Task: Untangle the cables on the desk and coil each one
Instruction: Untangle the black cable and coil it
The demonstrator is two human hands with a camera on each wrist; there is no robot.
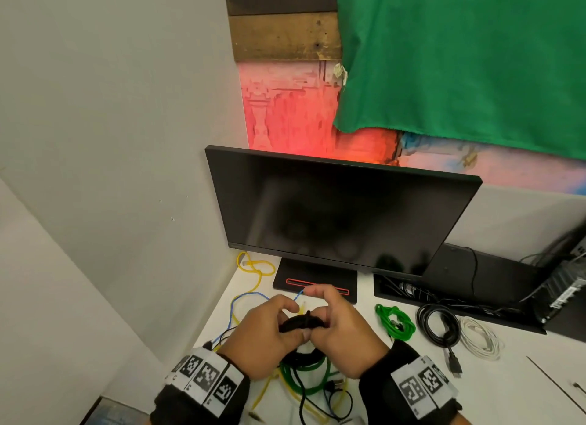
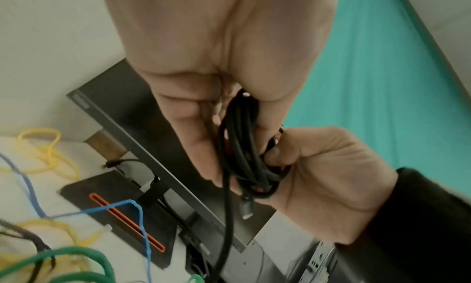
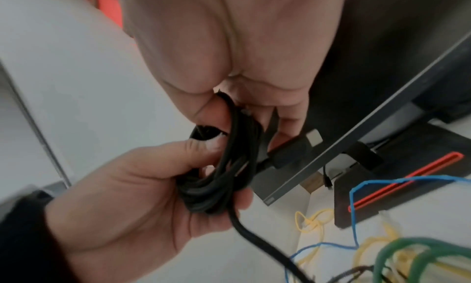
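Both hands hold one small black cable coil (image 1: 300, 322) in the air above the desk (image 1: 364, 355). My left hand (image 1: 287, 324) grips the coil's left side, fingers curled round the loops (image 2: 239, 146). On the coil's right side my right hand (image 1: 318, 318) pinches the strands (image 3: 229, 156). A black tail (image 3: 257, 241) hangs from the coil toward the tangle (image 1: 304, 380) of green, yellow, blue and black cables beneath my wrists. A blue cable (image 1: 250, 296) and a yellow cable (image 1: 255, 269) trail off to the left.
Right of my hands lie a coiled green cable (image 1: 394, 321), a coiled black cable (image 1: 439, 324) and a coiled white cable (image 1: 480, 337). A dark monitor (image 1: 342, 215) on its stand (image 1: 314, 286) is close behind. A cable tray (image 1: 428, 293) and a wall flank the desk.
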